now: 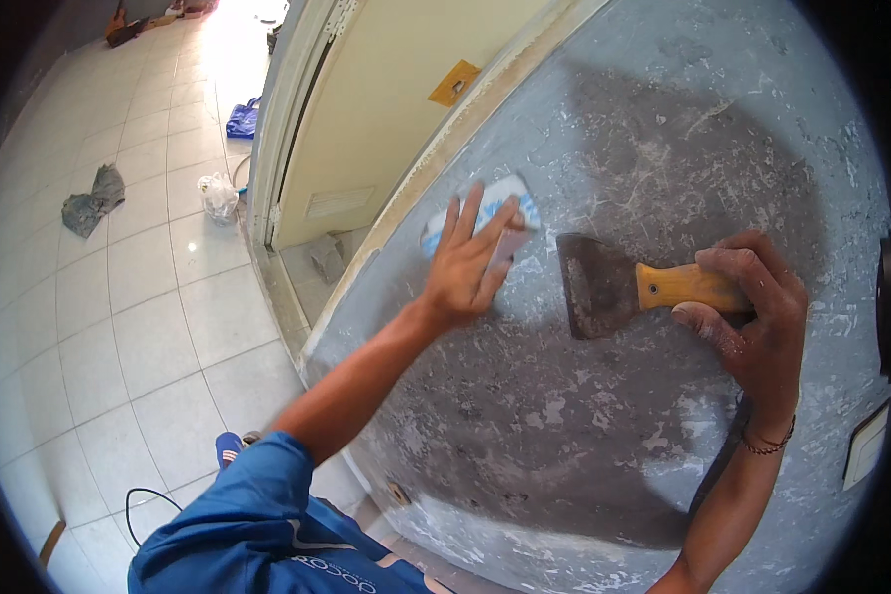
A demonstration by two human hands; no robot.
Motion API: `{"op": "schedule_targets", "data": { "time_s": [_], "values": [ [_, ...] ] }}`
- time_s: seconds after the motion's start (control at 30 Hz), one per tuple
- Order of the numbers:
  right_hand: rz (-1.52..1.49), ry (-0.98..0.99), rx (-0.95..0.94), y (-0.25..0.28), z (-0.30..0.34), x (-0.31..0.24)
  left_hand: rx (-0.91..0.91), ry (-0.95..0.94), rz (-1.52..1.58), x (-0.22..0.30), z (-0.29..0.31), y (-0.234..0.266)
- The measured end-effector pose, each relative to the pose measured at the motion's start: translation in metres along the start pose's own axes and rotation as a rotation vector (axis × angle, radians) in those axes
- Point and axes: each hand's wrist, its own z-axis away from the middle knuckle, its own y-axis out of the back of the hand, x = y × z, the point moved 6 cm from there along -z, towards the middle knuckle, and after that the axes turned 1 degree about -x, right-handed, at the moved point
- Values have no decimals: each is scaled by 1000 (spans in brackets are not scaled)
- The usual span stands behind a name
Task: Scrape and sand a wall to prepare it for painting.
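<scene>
My left hand (468,259), fingers spread, presses a folded white-and-blue sheet (508,190) that looks like sandpaper against the wall. Part of the sheet shows between thumb and fingers; the rest is under the palm. To its right, my right hand (752,307) grips a paint scraper (688,288) by its yellow wooden handle. The scraper's wide, rusty blade (596,287) points left, toward my left hand. White dust coats the right fingers. The wall (653,158) is blue-grey paint with many white scratches and large dull brown-grey patches.
A cream door (406,99) stands in its frame left of the wall. On the tiled floor (139,327) lie a grey cloth (94,201), a clear plastic bag (218,198) and a blue bag (243,120). A white wall plate (866,445) sits at the right edge.
</scene>
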Motion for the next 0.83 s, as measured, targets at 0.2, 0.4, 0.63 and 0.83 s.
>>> {"op": "schedule_targets", "data": {
  "time_s": [0.2, 0.4, 0.63, 0.83],
  "values": [
    [-4, -2, 2, -4, -2, -4, 122, -59, -39, -10, -68, 22],
    [52, -10, 12, 1, 1, -2, 60, 84, 24, -38, 42, 2],
    [27, -24, -10, -5, -3, -2, 82, -92, -86, -36, -44, 25],
    [43, -29, -40, -5, -2, 0, 40, -200, -58, -39, -92, 32]
  ]
}}
